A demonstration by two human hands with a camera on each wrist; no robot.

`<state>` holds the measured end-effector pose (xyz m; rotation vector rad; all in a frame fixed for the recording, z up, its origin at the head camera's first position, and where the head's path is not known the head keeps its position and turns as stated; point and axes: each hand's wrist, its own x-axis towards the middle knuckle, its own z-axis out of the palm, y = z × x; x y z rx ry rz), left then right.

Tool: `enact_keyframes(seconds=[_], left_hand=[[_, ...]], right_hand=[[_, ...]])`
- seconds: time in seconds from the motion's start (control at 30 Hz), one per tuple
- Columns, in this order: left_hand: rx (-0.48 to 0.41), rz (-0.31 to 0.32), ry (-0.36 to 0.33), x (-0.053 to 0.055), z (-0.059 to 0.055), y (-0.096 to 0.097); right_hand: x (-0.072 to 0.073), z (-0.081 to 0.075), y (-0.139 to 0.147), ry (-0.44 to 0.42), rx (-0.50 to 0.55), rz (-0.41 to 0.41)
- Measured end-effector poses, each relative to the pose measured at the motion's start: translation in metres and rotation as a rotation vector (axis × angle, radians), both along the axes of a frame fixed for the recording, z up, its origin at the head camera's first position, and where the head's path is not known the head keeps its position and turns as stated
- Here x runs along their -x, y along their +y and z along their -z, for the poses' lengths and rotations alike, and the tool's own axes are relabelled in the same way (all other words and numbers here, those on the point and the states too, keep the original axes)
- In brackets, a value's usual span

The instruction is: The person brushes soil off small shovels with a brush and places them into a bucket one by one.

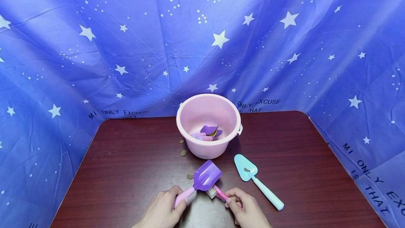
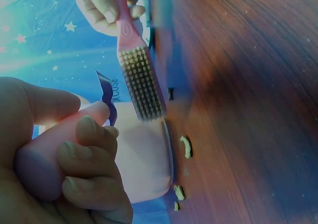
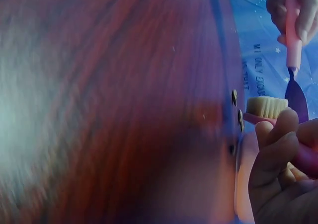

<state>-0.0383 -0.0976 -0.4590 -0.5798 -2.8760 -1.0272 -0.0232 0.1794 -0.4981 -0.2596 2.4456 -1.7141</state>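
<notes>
The person's left hand (image 1: 164,205) is gripping a purple shovel (image 1: 207,175) by its handle, fingers curled round it, the blade pointing toward the pink bucket (image 1: 207,150) from its near side. The right hand (image 1: 245,207) is holding a pink brush (image 1: 221,193) in bent fingers, farther from the bucket than the blade. A blue trowel (image 1: 245,166) is lying to the bucket's near right; brown bits (image 1: 183,153) are lying by its near left.

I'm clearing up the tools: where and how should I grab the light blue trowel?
Probably by the handle, from the near right side: its slim, straight shape points that way, while the broad blade lies nearer the bucket and carries a brown scrap.
</notes>
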Motion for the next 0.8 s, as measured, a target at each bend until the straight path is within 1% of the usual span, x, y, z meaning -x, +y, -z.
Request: enact_keyframes(seconds=[0.17, 0.3, 0.47, 0.57, 0.7, 0.8], left_hand=[[0.007, 0.001, 0.004, 0.000, 0.001, 0.001], [0.012, 0.007, 0.020, -0.001, 0.001, 0.001], [0.018, 0.003, 0.050, -0.001, 0.003, 0.001], [0.021, -0.002, 0.038, -0.002, 0.003, 0.001], [0.022, -0.006, 0.021, -0.002, 0.004, 0.001], [0.020, -0.004, 0.030, -0.002, 0.004, 0.000]], right_hand=[[-0.002, 0.004, -0.007, -0.023, 0.109, -0.087], [-0.004, 0.004, -0.011, -0.062, 0.153, -0.110], [-0.005, 0.004, -0.012, -0.115, 0.202, -0.104], [-0.005, 0.003, -0.012, -0.134, 0.220, -0.095], [-0.004, 0.002, -0.009, -0.145, 0.213, -0.077], [-0.002, 0.001, -0.006, -0.156, 0.194, -0.048]])
